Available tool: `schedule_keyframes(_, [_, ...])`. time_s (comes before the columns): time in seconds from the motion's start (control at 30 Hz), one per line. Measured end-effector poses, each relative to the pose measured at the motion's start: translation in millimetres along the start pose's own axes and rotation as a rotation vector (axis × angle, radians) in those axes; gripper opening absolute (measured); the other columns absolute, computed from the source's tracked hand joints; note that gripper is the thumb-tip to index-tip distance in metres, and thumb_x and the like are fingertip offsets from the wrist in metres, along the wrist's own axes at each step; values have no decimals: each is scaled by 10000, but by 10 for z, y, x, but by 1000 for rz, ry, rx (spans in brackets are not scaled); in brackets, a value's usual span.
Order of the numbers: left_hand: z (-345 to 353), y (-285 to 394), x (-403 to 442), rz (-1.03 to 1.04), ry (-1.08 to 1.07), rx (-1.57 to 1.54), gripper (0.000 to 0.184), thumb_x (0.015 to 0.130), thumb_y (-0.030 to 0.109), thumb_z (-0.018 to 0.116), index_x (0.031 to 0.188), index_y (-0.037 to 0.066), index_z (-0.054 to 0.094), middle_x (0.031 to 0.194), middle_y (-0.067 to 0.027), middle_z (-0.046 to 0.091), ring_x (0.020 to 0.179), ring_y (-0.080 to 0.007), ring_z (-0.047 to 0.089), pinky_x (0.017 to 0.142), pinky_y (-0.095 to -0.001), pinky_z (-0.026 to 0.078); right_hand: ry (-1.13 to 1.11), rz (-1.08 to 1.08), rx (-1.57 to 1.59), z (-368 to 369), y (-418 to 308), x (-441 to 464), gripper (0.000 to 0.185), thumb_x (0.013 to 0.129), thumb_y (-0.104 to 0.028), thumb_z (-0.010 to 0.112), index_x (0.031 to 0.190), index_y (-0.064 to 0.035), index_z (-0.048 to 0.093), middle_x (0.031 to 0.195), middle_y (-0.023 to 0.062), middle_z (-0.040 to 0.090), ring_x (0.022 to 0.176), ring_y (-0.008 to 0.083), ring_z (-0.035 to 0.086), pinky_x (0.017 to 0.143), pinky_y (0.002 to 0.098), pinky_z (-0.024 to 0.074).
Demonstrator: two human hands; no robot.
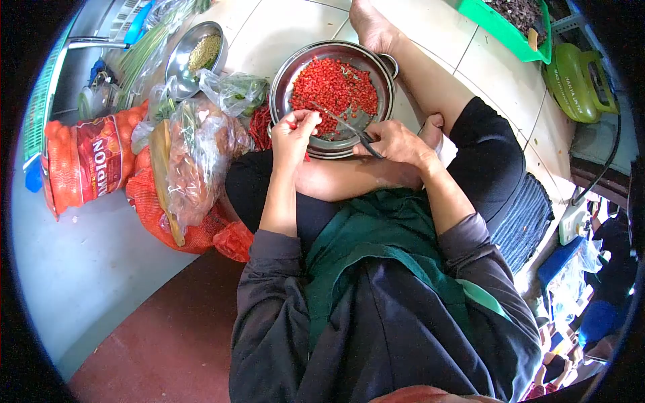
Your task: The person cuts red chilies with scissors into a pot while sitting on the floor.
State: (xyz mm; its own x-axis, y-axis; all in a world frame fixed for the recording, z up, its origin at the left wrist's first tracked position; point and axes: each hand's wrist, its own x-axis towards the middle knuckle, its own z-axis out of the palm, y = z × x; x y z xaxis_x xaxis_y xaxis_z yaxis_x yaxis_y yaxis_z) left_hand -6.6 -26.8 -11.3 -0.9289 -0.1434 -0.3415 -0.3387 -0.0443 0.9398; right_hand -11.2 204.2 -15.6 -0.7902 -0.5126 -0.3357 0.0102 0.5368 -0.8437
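A round metal pot full of small cut red chili pieces stands on the tiles before my crossed legs. Above its near edge, my left hand is closed on red chilies, with a bit of red showing below the fingers too. Scissors with black handles are in my right hand, which is over the pot's near right rim. The blades point up and left across the pot, close to the left fingertips. Whether the blades touch a chili is too small to tell.
Left of the pot lie plastic bags of produce, a wooden board, a red net sack and a steel bowl of pale green bits. A green crate and a green gas cylinder stand at the upper right.
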Motion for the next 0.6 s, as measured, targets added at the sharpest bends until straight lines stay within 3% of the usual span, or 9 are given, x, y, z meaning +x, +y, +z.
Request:
schedule_keyframes(0.27, [-8,26,62,-207,-20,-186,161,876,171,621,963,35,616,890,-65,668,596,-54,529,458,-165,341,16,90,17,-49,-66,-7,560,724,-523,708,739,28,613,712,196,619,690,268,613,660,398,460])
schedule_keyframes(0.47, [-45,67,105,-242,-166,-656,236,904,242,484,1034,59,556,962,-116,646,697,-122,550,525,-229,385,149,18,154,112,-168,-12,446,728,-393,759,765,22,599,672,166,587,629,228,568,606,368,453])
schedule_keyframes(0.5, [-13,71,103,-235,-157,-760,207,885,268,505,936,78,571,876,-102,631,680,-148,528,533,-250,381,182,-37,186,196,-135,6,393,724,-319,780,784,21,591,654,120,578,603,174,535,580,336,447])
schedule_keyframes(0.6, [129,155,45,-158,-79,-956,193,879,267,500,812,90,540,754,-69,559,650,-158,470,515,-259,373,116,19,460,306,-161,15,350,721,-266,788,807,11,592,657,58,571,613,117,519,569,298,441])
